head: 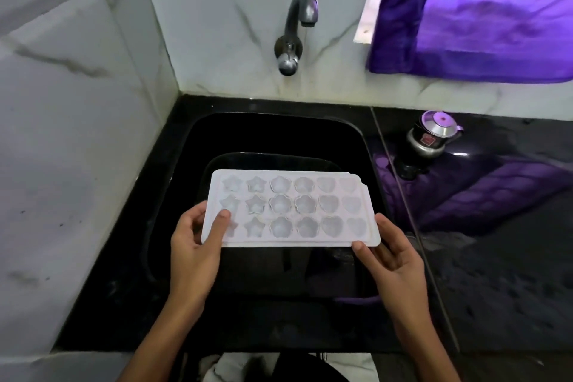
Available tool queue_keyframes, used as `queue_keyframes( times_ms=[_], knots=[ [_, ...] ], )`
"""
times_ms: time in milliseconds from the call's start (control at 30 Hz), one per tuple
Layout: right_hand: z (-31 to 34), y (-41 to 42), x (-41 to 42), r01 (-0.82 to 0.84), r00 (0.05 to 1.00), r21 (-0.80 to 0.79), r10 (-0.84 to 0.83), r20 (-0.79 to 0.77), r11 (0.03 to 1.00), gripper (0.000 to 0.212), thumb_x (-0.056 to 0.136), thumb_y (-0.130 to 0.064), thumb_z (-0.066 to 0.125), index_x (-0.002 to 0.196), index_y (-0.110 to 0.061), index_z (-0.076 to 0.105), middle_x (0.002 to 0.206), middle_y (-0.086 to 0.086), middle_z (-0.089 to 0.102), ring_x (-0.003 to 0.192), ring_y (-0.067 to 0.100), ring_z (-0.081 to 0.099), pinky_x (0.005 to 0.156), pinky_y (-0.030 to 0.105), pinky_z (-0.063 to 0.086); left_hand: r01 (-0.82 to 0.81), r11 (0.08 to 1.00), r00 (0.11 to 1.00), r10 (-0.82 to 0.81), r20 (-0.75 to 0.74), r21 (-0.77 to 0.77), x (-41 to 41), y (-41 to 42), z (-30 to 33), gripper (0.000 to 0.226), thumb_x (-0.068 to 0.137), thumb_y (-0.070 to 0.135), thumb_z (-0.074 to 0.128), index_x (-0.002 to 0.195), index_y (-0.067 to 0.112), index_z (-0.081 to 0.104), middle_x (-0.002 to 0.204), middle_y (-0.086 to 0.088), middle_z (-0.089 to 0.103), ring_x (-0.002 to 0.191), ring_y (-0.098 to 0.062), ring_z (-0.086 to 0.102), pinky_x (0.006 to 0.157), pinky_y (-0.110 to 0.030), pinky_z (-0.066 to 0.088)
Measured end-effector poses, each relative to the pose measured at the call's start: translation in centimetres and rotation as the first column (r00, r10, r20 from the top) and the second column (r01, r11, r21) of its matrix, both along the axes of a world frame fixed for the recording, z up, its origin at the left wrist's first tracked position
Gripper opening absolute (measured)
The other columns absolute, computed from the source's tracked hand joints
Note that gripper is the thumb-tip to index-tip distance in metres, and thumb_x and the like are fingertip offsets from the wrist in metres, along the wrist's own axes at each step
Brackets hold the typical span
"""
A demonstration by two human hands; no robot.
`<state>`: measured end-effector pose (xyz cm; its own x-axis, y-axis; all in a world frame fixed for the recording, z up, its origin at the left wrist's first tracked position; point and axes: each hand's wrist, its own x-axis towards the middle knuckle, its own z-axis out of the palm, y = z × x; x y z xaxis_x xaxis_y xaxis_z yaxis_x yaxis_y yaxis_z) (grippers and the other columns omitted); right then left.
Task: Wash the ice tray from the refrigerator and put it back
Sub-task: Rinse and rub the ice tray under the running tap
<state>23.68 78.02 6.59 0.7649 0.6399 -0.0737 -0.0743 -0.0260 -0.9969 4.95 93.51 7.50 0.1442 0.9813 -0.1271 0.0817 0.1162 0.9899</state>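
Observation:
A pale pink ice tray [291,208] with star, flower and heart shaped cells hangs level over the black sink [350,136]. My left hand [195,242] grips its left end, thumb on top over a corner cell and fingers beneath. My right hand [389,254] holds the front right corner, thumb at the edge and fingers spread under it. A dark metal tap [299,25] sticks out of the tiled wall behind the sink, with no water running.
A small steel lidded pot [432,135] stands on the glossy black counter [496,242] right of the sink. A purple curtain [483,15] hangs at the upper right. White marble-look tiles [77,133] close off the left side and back.

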Motion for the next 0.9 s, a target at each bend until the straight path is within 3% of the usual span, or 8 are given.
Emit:
queue_keyframes(
  times_ms=[100, 233, 367, 467, 567, 700, 900],
  knots=[
    [0.0, 0.1, 0.2, 0.046, 0.999, -0.008, -0.046, -0.014, 0.999, 0.056, 0.079, 0.002, 0.068, 0.130, -0.013, 0.053, 0.119, -0.006, 0.066, 0.109, 0.006, 0.063, 0.082, 0.013, 0.052, 0.026, 0.999, 1.000, -0.026, 0.017, -0.041, 1.1, 1.2, -0.8, 0.032, 0.087, 0.024, 0.064, 0.117, 0.016, 0.056, 0.104, 0.005, 0.065, 0.095, -0.012, 0.064, 0.069, -0.020, 0.048],
    [-0.1, 0.7, 0.9, 0.074, 0.997, -0.024, -0.074, -0.005, 0.997, 0.055, 0.078, 0.001, 0.069, 0.127, -0.019, 0.054, 0.118, -0.008, 0.065, 0.108, 0.005, 0.063, 0.084, 0.015, 0.052, 0.045, 0.992, 0.996, -0.035, 0.087, -0.122, 2.6, 2.3, -1.3, 0.023, 0.089, 0.023, 0.061, 0.110, 0.022, 0.051, 0.109, 0.001, 0.062, 0.097, -0.016, 0.063, 0.076, -0.030, 0.051],
    [-0.1, 1.5, 1.7, 0.074, 0.997, -0.055, -0.075, -0.015, 0.996, 0.057, 0.079, 0.001, 0.069, 0.129, -0.018, 0.053, 0.118, -0.010, 0.065, 0.108, 0.003, 0.063, 0.087, 0.015, 0.051, 0.088, 0.970, 0.987, -0.054, 0.151, -0.226, 3.7, 3.1, -1.1, 0.012, 0.095, 0.026, 0.051, 0.104, 0.024, 0.044, 0.103, 0.002, 0.062, 0.090, -0.017, 0.064, 0.069, -0.038, 0.055],
    [-0.3, 2.3, 2.4, 0.067, 0.997, -0.069, -0.070, -0.040, 0.995, 0.057, 0.079, 0.001, 0.069, 0.130, -0.018, 0.052, 0.120, -0.008, 0.064, 0.108, 0.004, 0.063, 0.089, 0.017, 0.051, 0.072, 0.975, 0.990, -0.045, 0.131, -0.211, 4.4, 4.0, -1.5, 0.003, 0.097, 0.030, 0.045, 0.098, 0.027, 0.044, 0.105, 0.002, 0.062, 0.091, -0.016, 0.064, 0.061, -0.035, 0.053],
    [-0.3, 3.4, 3.1, 0.049, 0.997, -0.082, -0.053, -0.056, 0.995, 0.055, 0.079, 0.002, 0.069, 0.128, -0.019, 0.053, 0.120, -0.007, 0.065, 0.106, 0.003, 0.064, 0.089, 0.017, 0.051, 0.037, 0.981, 0.994, -0.016, 0.112, -0.189, 5.1, 5.0, -1.8, 0.013, 0.098, 0.030, 0.045, 0.107, 0.021, 0.043, 0.104, 0.003, 0.062, 0.089, -0.015, 0.064, 0.056, -0.031, 0.050],
    [-0.1, 5.2, 4.2, 0.003, 0.999, -0.108, -0.007, -0.037, 0.994, 0.054, 0.078, 0.001, 0.070, 0.126, -0.019, 0.054, 0.113, -0.012, 0.066, 0.102, -0.003, 0.063, 0.083, 0.012, 0.052, -0.009, 0.986, 0.995, 0.026, 0.098, -0.168, 5.8, 6.7, -1.9, 0.019, 0.098, 0.028, 0.045, 0.115, 0.020, 0.049, 0.100, 0.004, 0.064, 0.087, -0.014, 0.065, 0.059, -0.031, 0.050],
    [0.3, 9.2, 6.0, -0.068, 0.998, -0.160, 0.064, -0.027, 0.985, 0.048, 0.081, -0.006, 0.069, 0.124, -0.022, 0.054, 0.111, -0.013, 0.065, 0.100, -0.008, 0.061, 0.078, 0.008, 0.050, -0.064, 0.986, 0.996, 0.074, 0.056, -0.152, 7.2, 10.1, -2.0, 0.018, 0.098, 0.025, 0.045, 0.108, 0.018, 0.058, 0.100, -0.002, 0.066, 0.088, -0.018, 0.066, 0.062, -0.031, 0.052]
  ],
)
